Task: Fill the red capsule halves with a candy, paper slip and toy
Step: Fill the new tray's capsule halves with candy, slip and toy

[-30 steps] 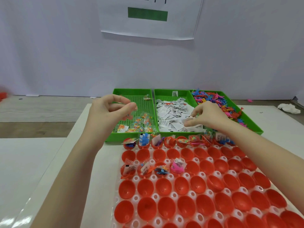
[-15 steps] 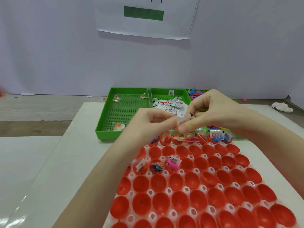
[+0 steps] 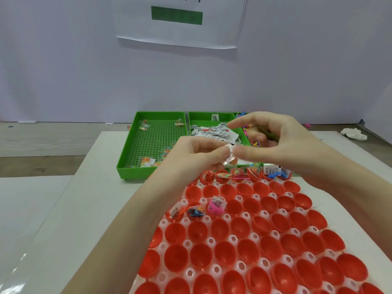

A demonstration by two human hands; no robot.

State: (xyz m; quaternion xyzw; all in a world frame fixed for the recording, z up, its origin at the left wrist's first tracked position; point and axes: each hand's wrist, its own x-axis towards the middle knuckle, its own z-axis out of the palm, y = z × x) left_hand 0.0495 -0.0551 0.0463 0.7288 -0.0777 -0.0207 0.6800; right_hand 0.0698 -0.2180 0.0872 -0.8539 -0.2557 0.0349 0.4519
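Both hands' fingers (image 3: 214,154) pinched on one paper slip (image 3: 228,158).

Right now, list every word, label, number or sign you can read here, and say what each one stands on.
None can be read.
Wall sheet: black strokes cut off by the frame's top edge, unreadable; below them a plain green bar.
Paper slips in the middle green tray: black print, too small.
Slip pinched between left hand and right hand: print blurred.
Slips in the red capsule halves: too small.
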